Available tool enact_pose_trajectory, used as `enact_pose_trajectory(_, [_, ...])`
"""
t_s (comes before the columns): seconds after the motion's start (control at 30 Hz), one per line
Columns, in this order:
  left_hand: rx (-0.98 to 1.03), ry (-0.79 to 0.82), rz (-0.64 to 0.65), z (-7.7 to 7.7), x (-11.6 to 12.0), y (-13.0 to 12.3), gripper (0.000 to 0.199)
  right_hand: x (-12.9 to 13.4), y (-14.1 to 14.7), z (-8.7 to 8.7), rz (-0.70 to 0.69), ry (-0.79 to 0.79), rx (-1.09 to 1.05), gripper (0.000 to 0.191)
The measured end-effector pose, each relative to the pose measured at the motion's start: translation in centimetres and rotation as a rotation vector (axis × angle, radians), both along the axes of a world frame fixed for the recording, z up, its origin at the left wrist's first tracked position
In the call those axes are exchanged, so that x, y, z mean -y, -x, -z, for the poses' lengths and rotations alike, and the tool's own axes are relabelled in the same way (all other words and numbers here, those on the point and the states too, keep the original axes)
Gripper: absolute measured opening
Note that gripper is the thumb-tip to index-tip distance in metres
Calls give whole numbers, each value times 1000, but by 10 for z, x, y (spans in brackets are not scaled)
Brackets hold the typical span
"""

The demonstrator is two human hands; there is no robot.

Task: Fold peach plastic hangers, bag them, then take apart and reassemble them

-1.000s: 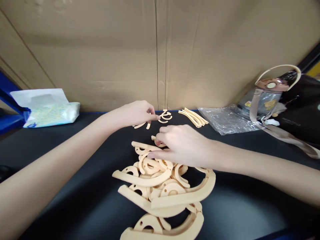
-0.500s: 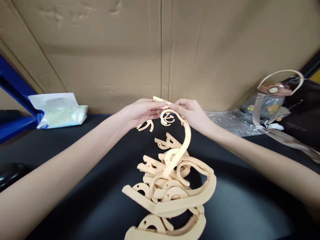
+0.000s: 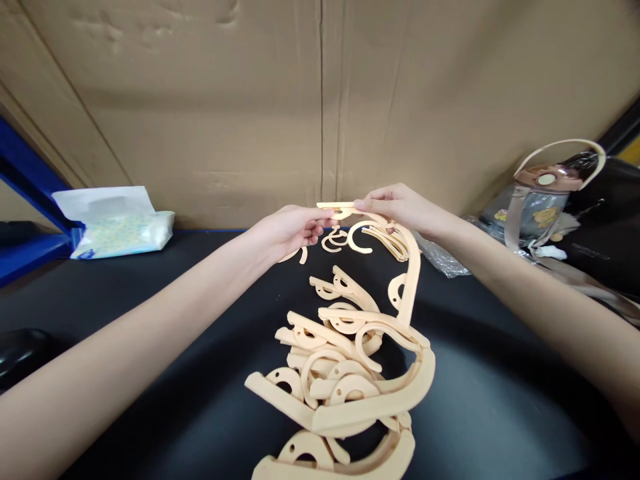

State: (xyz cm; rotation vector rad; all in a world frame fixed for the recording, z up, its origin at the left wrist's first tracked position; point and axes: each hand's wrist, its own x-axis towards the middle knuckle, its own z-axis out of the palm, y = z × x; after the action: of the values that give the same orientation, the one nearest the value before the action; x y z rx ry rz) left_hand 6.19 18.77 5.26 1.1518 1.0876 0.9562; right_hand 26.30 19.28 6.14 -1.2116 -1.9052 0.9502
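Left hand [image 3: 295, 229] and right hand [image 3: 400, 207] each pinch one end of a long curved strip [image 3: 413, 267], held lifted just above a few small separated rings [image 3: 334, 239] and thin strips [image 3: 387, 239]. Most of the work seems left: the pile [image 3: 345, 373] below both hands is large. All pieces are pale tan, matte and foam-like, cut into arcs and hooks, on a black mat [image 3: 150, 347].

I log a pale beige curved piece [image 3: 411, 267] at my right hand [image 3: 405, 208], beige cut-outs [image 3: 340, 380] below on a black mat [image 3: 150, 373]; left of my left hand [image 3: 293, 228], a white-and-green speckled packet [image 3: 117, 230].
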Motion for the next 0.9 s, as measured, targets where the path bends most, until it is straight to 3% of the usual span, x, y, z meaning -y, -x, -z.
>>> enact_pose_trajectory(0.17, [3,-36,10,3,2,-1,34,-7,-15,-6,17,-84,136,29])
enact_pose_trajectory(0.33, [-60,-41,86,10,6,-5,31,-10,-20,-2,-14,-488,504,22])
enact_pose_trajectory(0.43, [-99,-74,109,10,11,-9,30,-7,-13,6,-68,-750,787,30])
enact_pose_trajectory(0.53, [-142,-103,125,9,15,-11,29,-4,-6,13,-50,-885,992,29])
enact_pose_trajectory(0.73, [-305,-236,33,9,9,-20,30,1,6,16,44,-844,1060,29])
enact_pose_trajectory(0.9, [-497,-427,-88,13,6,-24,30,-16,2,18,109,-639,994,23])
